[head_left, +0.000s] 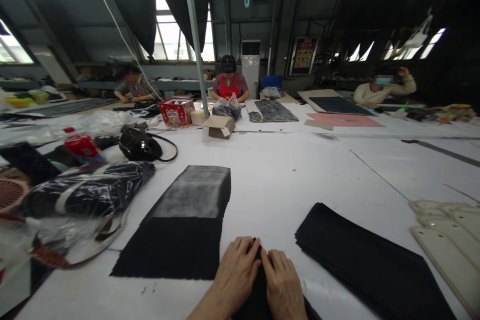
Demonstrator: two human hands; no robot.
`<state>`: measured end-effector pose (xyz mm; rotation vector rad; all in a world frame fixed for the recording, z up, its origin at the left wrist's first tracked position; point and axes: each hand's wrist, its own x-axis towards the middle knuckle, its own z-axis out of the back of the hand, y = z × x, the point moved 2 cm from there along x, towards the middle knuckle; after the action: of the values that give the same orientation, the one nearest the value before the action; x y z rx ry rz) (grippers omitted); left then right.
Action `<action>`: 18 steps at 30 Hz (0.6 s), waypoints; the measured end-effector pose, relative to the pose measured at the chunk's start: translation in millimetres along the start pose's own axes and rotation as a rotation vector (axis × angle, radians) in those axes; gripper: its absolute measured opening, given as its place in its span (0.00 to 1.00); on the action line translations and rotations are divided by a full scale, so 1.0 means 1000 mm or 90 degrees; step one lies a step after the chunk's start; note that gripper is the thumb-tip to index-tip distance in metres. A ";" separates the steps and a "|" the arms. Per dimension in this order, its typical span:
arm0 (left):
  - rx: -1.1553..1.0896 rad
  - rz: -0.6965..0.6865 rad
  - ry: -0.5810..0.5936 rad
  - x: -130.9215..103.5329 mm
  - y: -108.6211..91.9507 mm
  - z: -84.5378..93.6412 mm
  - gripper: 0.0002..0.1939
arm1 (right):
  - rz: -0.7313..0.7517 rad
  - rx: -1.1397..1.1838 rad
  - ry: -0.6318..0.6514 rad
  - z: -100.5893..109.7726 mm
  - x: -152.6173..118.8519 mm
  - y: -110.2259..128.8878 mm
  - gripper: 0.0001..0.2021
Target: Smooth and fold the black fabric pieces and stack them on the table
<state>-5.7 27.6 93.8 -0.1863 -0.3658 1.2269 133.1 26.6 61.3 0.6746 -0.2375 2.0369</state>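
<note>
Near the front edge of the white table, my left hand and my right hand meet over a narrow piece of black fabric. The fingers of both hands are bent and closed on its far end, thumbs and fingertips close together. The rest of this piece runs toward me between and under the hands. To the left lies a stack of black fabric pieces with a grey, speckled far part. Another black fabric stack lies slanted to the right of my right hand.
On the left are a plastic-wrapped bundle, a black handbag and a red bottle. Pale templates lie at the right edge. A cardboard stack stands behind a pole's foot. Three people sit across the white table.
</note>
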 end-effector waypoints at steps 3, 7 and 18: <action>-0.002 0.004 -0.006 -0.001 0.003 -0.003 0.24 | -0.003 0.005 -0.003 0.001 0.001 0.000 0.17; 0.011 0.003 0.000 0.002 0.003 0.000 0.24 | -0.006 0.002 -0.005 0.003 0.001 0.001 0.17; 0.054 -0.167 -0.011 0.005 -0.002 0.020 0.22 | -0.052 0.017 0.040 0.007 0.003 0.002 0.17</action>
<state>-9.5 29.9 113.6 -0.0522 -0.3412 0.9828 132.5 24.9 69.2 0.6268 -0.1437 1.9825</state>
